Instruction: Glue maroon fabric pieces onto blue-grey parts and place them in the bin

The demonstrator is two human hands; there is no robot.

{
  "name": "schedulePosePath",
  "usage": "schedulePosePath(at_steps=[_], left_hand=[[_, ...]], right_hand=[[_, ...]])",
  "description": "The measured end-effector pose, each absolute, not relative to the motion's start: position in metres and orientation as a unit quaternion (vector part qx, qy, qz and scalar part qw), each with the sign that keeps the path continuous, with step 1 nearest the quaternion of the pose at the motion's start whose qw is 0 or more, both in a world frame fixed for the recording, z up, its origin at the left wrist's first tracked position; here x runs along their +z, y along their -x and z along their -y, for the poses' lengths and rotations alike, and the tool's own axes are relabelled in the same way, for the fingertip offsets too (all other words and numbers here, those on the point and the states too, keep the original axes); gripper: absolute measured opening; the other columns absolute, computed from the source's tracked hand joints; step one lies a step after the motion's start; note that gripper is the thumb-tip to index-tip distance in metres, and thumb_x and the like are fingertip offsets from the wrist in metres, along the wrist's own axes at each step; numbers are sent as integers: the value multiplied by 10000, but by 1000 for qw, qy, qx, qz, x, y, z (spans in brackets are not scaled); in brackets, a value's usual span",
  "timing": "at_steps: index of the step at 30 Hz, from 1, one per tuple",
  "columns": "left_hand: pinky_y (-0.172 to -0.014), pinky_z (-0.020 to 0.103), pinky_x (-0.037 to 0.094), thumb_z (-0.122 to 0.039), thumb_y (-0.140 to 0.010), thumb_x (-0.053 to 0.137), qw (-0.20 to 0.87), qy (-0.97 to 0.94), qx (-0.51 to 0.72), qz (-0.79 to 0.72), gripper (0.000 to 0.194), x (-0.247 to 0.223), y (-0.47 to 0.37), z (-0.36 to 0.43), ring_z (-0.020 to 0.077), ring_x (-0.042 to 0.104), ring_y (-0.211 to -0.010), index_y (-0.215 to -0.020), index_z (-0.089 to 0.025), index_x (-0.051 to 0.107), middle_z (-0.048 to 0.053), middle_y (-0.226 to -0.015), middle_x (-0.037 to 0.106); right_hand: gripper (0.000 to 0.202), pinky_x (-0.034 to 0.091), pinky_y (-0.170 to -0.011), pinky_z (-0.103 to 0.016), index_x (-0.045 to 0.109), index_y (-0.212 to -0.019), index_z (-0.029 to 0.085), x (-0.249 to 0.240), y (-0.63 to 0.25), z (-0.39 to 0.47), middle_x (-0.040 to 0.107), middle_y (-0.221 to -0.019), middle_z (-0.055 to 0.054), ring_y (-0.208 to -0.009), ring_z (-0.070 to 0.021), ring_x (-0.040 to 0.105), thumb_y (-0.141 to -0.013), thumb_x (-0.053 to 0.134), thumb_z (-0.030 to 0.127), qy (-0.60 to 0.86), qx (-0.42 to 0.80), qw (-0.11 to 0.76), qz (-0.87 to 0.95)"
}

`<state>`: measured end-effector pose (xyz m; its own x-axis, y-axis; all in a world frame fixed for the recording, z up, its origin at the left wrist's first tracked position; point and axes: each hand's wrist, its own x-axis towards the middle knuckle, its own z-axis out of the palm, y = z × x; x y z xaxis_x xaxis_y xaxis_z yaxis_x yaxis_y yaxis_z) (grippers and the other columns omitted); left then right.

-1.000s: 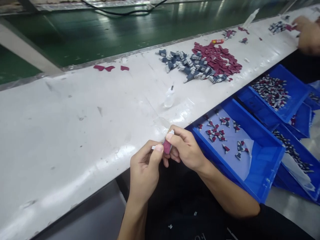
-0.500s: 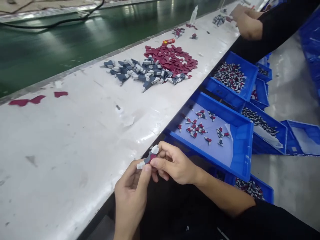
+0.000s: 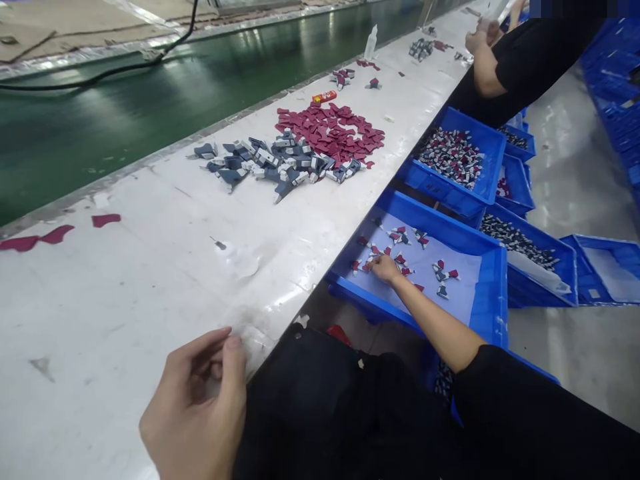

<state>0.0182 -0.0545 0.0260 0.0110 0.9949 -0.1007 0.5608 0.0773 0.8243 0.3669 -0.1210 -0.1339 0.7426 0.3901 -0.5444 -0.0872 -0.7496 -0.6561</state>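
Observation:
My left hand (image 3: 200, 403) is over the near edge of the white table, loosely curled and empty, thumb and index fingertips close but apart. My right hand (image 3: 385, 268) reaches into a blue bin (image 3: 495, 293) lined with a pale sheet. Its fingers are pinched at a small maroon-and-white plastic piece (image 3: 366, 267), partly hidden by the fingertips. Around it on the sheet lie several like pieces in maroon, grey and white, such as a plastic piece (image 3: 421, 238) towards the bin's far side.
On the white table (image 3: 150, 293) are a heap of grey-white parts (image 3: 285, 160), a heap of maroon pieces (image 3: 330, 127) and a white bottle (image 3: 371, 43). A dropper-tipped bottle (image 3: 225, 252) sits nearer. More blue bins (image 3: 453, 157) stand at right. A co-worker's hands (image 3: 483, 37) are at the far end.
My hands have parted. The right went from the table edge into the blue bin with the grey, white and maroon piece; the left let go and moved left. The view shifted slightly.

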Motion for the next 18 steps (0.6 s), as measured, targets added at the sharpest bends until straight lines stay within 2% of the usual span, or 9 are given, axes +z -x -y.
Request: schedulePosePath(at_steps=[3, 7, 8, 9, 11, 13, 15, 17, 18], left_hand=[[-1016, 414, 548, -568, -1028, 716, 347, -631, 299, -626, 302, 13, -10, 51, 240, 694, -987, -1168, -304, 754, 20, -1038, 748], [-824, 350, 566, -453, -1020, 707, 290, -710, 306, -564, 196, 0, -2, 47, 198, 653, -771, -1091, -277, 754, -8, -869, 725], [-795, 340, 564, -426, -1018, 706, 284, -722, 313, -547, 167, -1, -1, 46, 193, 653, -749, -1069, -273, 749, -10, -858, 729], [-789, 336, 564, -402, -1026, 693, 279, -725, 322, -541, 142, -1, -2, 46, 191, 653, -745, -1059, -274, 744, -9, -857, 731], [-768, 329, 560, -375, -1035, 679, 276, -726, 334, -534, 114, 0, -3, 46, 187, 650, -729, -1044, -277, 737, -12, -843, 725], [-749, 324, 555, -363, -1042, 668, 276, -725, 337, -534, 105, 1, -6, 47, 182, 636, -710, -1040, -280, 732, -16, -823, 708], [-744, 319, 556, -362, -1047, 662, 274, -724, 334, -538, 104, 2, -7, 48, 177, 627, -702, -1037, -282, 728, -19, -818, 700], [-747, 315, 562, -368, -1054, 658, 275, -723, 333, -539, 112, 3, -6, 48, 175, 629, -704, -1030, -284, 727, -19, -825, 701], [-746, 313, 564, -373, -1055, 658, 276, -723, 334, -538, 116, 3, -6, 48, 175, 633, -705, -1026, -284, 727, -19, -827, 702]], right_hand=[[399, 661, -1038, -495, 704, -1426, 205, -136, -363, 117, 708, -1457, -121, -1246, -295, 740, -1088, 761, 409, 875, 317, 348, 116], [299, 654, -1031, -428, 734, -1376, 282, -110, -359, 116, 708, -1468, -106, -1258, -262, 735, -1099, 750, 392, 878, 228, 387, 167], [285, 660, -1012, -425, 737, -1357, 267, -99, -360, 114, 718, -1441, -106, -1221, -253, 742, -1101, 745, 394, 875, 196, 403, 182], [259, 664, -976, -415, 744, -1315, 244, -86, -361, 110, 737, -1376, -102, -1151, -238, 748, -1104, 737, 394, 870, 160, 421, 198], [203, 640, -885, -394, 743, -1189, 181, -55, -361, 98, 742, -1119, -63, -948, -205, 715, -1096, 729, 360, 851, 81, 462, 237], [113, 579, -861, -381, 752, -1100, 194, -22, -356, 76, 673, -939, -32, -820, -192, 627, -1087, 689, 288, 818, 21, 493, 297], [132, 549, -896, -380, 787, -1138, 241, 6, -343, 46, 687, -1037, -44, -854, -200, 619, -1013, 750, 221, 777, 9, 493, 392], [270, 551, -980, -381, 835, -1163, 275, 25, -327, 10, 692, -1254, -79, -1070, -245, 668, -984, 709, 116, 730, 33, 457, 508], [360, 541, -1013, -409, 835, -1214, 262, 31, -320, -8, 663, -1310, -112, -1174, -280, 649, -996, 630, 63, 711, 31, 393, 582]])
